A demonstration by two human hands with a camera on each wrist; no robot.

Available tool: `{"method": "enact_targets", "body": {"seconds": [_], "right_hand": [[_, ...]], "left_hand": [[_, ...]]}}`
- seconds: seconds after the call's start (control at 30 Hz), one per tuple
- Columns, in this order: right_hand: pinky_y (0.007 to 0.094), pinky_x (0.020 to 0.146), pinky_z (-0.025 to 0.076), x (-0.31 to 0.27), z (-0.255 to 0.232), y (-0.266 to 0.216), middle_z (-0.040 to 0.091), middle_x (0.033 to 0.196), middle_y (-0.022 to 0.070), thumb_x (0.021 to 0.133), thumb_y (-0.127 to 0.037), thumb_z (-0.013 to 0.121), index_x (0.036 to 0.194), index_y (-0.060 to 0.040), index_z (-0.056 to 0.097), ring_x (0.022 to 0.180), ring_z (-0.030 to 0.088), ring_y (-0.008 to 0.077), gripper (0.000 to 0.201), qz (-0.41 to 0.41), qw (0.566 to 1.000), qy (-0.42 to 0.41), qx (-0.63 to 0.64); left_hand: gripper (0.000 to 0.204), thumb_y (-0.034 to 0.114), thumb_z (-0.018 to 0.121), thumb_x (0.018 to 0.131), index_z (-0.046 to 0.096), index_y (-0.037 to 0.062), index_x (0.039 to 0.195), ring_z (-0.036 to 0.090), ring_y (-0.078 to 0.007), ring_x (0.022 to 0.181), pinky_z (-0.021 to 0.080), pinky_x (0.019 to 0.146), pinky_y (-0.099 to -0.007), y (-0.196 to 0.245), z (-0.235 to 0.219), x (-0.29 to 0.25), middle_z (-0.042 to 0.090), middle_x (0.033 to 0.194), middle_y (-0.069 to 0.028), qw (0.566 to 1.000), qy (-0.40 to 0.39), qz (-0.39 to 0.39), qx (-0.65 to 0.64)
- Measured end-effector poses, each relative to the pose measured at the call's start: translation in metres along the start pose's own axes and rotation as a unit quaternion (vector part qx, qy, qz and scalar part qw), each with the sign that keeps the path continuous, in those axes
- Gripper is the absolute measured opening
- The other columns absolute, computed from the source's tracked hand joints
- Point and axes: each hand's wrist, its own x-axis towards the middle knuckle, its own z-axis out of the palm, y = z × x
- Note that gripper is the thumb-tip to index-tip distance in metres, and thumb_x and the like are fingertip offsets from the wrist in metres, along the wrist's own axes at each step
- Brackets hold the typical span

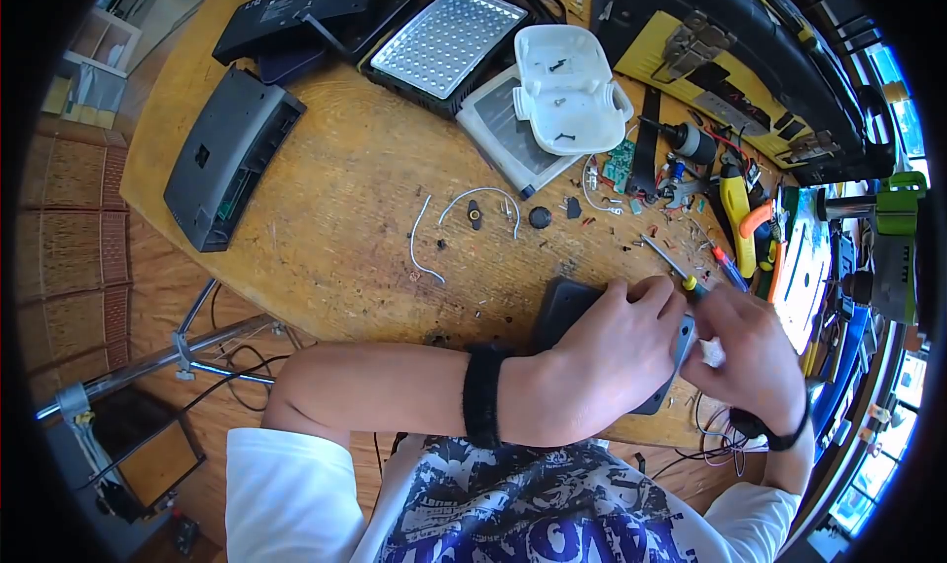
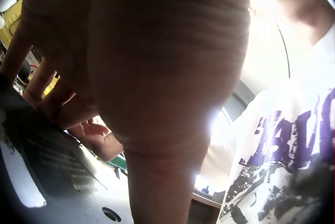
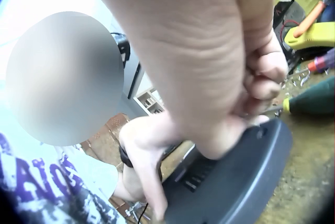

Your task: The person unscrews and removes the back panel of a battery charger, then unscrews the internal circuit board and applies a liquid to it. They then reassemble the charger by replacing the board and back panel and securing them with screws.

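The dark plastic housing [image 1: 566, 313] is tilted up near the table's front edge. My left hand [image 1: 617, 361] grips it from above, and in the left wrist view the fingers [image 2: 39, 85] bend over its edge. At the housing's other end is my right hand [image 1: 752, 358]; in the right wrist view its curled fingers [image 3: 264, 80] and thumb pinch the corner of the housing [image 3: 230, 182]. What lies inside that pinch is hidden. A green-handled screwdriver [image 3: 314, 98] with a yellow collar lies just beyond the right fingers, its shaft [image 1: 666, 257] pointing away to the left.
Another dark casing [image 1: 222, 149] stands at the table's left. Behind are a lamp panel [image 1: 449, 40], a white open case [image 1: 572, 90] holding screws, and a yellow-black toolbox [image 1: 710, 80]. Wires, small parts, a red-blue screwdriver [image 1: 727, 264] and a yellow tool [image 1: 737, 218] lie about.
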Motion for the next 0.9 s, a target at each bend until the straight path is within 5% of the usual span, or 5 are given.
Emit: {"method": "enact_targets", "body": {"seconds": [0.17, 0.57, 0.8, 0.9], "right_hand": [[0.0333, 0.059, 0.049, -0.013, -0.029, -0.008, 0.06, 0.082, 0.0096, 0.073, 0.003, 0.072, 0.083, -0.0004, 0.055, 0.064, 0.061, 0.0218, 0.02, 0.089, 0.989, 0.091, 0.08], [0.0349, 0.072, 0.06, 0.039, 0.015, 0.044, 0.075, 0.091, 0.012, 0.087, 0.004, 0.074, 0.106, -0.0027, 0.068, 0.081, 0.077, 0.0271, 0.021, 0.1, 0.981, 0.153, 0.061], [0.0389, 0.075, 0.06, 0.046, 0.014, 0.043, 0.075, 0.097, 0.0094, 0.088, -0.008, 0.081, 0.107, -0.006, 0.07, 0.084, 0.078, 0.0282, 0.022, 0.113, 0.98, 0.151, 0.067], [0.0412, 0.072, 0.058, 0.051, 0.012, 0.044, 0.069, 0.098, 0.0096, 0.089, -0.01, 0.08, 0.106, -0.0057, 0.073, 0.082, 0.073, 0.0303, 0.019, 0.045, 0.985, 0.152, 0.06]], "left_hand": [[0.034, 0.02, 0.073, 0.08, 0.075, -0.0039, 0.104, 0.058, -0.0236, 0.11, 0.05, 0.075, -0.0313, -0.001, 0.0, 0.0, 0.061, 0.105, -0.0091, 1.0, -0.006, 0.01, 0.004], [0.041, 0.02, 0.072, 0.083, 0.074, -0.0072, 0.113, 0.06, -0.0227, 0.11, 0.053, 0.079, -0.0316, 0.0, 0.002, 0.004, 0.067, 0.118, -0.0118, 1.0, -0.005, 0.018, 0.012], [0.046, 0.022, 0.069, 0.084, 0.072, -0.0083, 0.118, 0.059, -0.0218, 0.106, 0.053, 0.078, -0.0302, -0.003, -0.008, 0.007, 0.066, 0.12, -0.0125, 0.997, -0.044, 0.034, 0.05], [0.046, 0.021, 0.069, 0.084, 0.071, -0.0087, 0.119, 0.059, -0.022, 0.107, 0.053, 0.078, -0.0301, -0.004, -0.012, 0.008, 0.065, 0.122, -0.013, 0.997, -0.051, 0.036, 0.046]]}}
